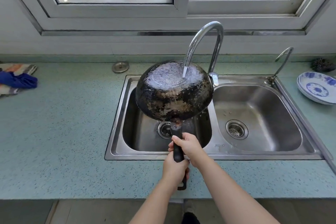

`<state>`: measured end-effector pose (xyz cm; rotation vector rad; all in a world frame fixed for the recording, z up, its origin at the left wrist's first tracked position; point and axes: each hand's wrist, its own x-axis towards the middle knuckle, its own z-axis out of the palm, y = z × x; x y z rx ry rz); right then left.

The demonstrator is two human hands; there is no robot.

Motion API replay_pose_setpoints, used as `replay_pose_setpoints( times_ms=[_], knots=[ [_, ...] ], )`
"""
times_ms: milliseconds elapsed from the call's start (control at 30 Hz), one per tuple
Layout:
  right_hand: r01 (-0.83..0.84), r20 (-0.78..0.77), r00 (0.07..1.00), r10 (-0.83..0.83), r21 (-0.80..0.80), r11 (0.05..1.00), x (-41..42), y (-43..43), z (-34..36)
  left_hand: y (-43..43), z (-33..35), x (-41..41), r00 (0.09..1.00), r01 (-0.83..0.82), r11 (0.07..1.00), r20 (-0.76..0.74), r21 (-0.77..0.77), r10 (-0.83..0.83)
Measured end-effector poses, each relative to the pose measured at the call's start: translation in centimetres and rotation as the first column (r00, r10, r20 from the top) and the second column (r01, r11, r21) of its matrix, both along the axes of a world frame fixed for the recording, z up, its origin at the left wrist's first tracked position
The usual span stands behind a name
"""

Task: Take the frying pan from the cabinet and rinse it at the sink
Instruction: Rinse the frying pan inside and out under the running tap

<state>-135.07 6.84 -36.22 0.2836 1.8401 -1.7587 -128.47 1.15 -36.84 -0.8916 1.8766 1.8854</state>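
A blackened, worn frying pan point(173, 94) is turned bottom-up over the left basin of the steel double sink point(116, 114). Water runs from the tall curved faucet point(214, 42) onto the pan's underside and spreads over it. Both hands hold the pan's black handle. My right hand point(189, 146) grips it nearer the pan. Closer to me, my left hand point(174, 169) grips the handle's end, just above its hanging loop.
The right basin point(254, 114) holds only its drain strainer. A small second tap point(281, 62) stands at the sink's back right. Blue-and-white plates point(317, 89) and a scrubber point(322, 64) sit at the right, cloths point(17, 78) at the left, a sink plug point(120, 66) behind.
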Motion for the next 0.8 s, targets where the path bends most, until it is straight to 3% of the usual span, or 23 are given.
replay_pose_setpoints(
  times_ms=[533, 800],
  knots=[
    [-0.034, -0.009, 0.999, 0.035, 0.039, 0.999, 0.2, -0.5, -0.1, -0.7, -0.6, 0.5, 1.0, 0.024, 0.998, -0.005, 0.059, -0.023],
    [-0.08, -0.086, 0.992, 0.097, 0.184, 0.98, 0.6, -1.0, 0.3, -1.4, -0.7, 0.9, 1.0, 0.013, 0.988, -0.016, 0.157, -0.011]
  ],
)
